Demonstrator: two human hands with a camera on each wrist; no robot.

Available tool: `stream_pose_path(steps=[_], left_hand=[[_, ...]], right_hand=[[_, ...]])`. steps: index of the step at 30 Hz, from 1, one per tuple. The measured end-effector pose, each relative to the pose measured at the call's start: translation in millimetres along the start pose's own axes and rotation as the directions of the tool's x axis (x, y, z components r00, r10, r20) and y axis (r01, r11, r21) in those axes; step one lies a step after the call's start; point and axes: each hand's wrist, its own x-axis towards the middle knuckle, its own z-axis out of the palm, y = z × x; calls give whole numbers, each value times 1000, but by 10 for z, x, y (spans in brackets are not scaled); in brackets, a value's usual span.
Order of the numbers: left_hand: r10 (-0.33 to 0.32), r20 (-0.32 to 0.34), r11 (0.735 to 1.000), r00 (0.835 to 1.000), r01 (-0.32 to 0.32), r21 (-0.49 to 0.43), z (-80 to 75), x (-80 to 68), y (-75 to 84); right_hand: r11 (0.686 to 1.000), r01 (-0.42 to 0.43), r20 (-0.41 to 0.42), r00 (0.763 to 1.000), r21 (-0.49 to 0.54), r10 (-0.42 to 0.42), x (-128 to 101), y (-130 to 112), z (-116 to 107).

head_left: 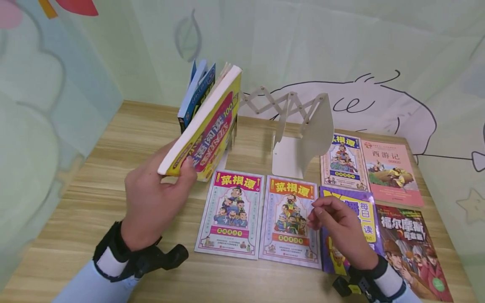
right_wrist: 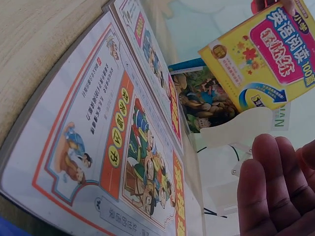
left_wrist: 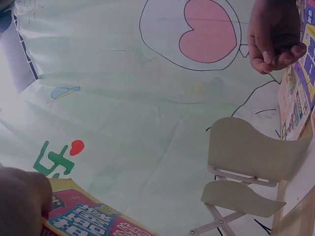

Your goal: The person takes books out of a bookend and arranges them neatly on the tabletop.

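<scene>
My left hand [head_left: 151, 198] grips a thick yellow book [head_left: 210, 139] by its lower left end, thumb on the front cover. The book is raised and tilted, spine edge up, overlapping a group of upright blue books [head_left: 193, 101] at the left part of a cream folding bookend [head_left: 318, 126]. In the right wrist view the yellow book [right_wrist: 263, 54] shows its red title panel. My right hand [head_left: 342, 229] holds nothing; its fingers are loosely bent over the orange-titled book [head_left: 289, 219] and the purple book [head_left: 352, 219].
A pink-titled book [head_left: 231, 214] lies flat left of the orange-titled one. To the right lie another purple-titled book [head_left: 342, 164], a pink book [head_left: 392, 170] and a dark detective book [head_left: 413, 248]. A printed cloth wall [head_left: 265, 42] stands behind the wooden table [head_left: 94, 168].
</scene>
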Motion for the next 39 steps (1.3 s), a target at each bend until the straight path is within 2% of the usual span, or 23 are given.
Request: stream_pose_path(steps=[7,10,14,18,22,26,29,33,36,39], left_hand=[[-7,17,1000,1000,7,22,-121,-36,96],[-4,-7,1000,1000,4,27,-181,-73,127],[43,-67,999,997,-44,-20,-265,-114,149],[68,-88,990,994,-78,-120,-301,-149,147],[59,-42,972,997,-67,-225,-304,-177,157],[40,96,955,995,-10,-298,-274,-199,174],[3,237,934,972,81,-347,-235,-218,185],[-15,393,901,920,183,-394,-163,-220,222],[-3,465,877,885,226,-425,-93,-216,254],[-12,537,853,844,289,-436,-26,-223,272]], right_hand=[[1000,12,-12,1000,7,-12,11,-8,-11],[1000,9,-12,1000,8,-9,14,-6,-14],[1000,0,-17,1000,5,0,16,-12,-16],[1000,0,-26,1000,-12,-1,13,-22,-15],[999,28,-26,999,-19,-28,9,-29,-13],[996,87,-4,996,18,-87,-2,-28,-20],[985,171,45,984,16,-171,-4,-25,-30],[960,269,179,951,-76,-252,-23,-34,-31],[952,281,275,931,-121,-240,-47,-45,-16],[961,262,332,917,-90,-219,-53,-55,0]])
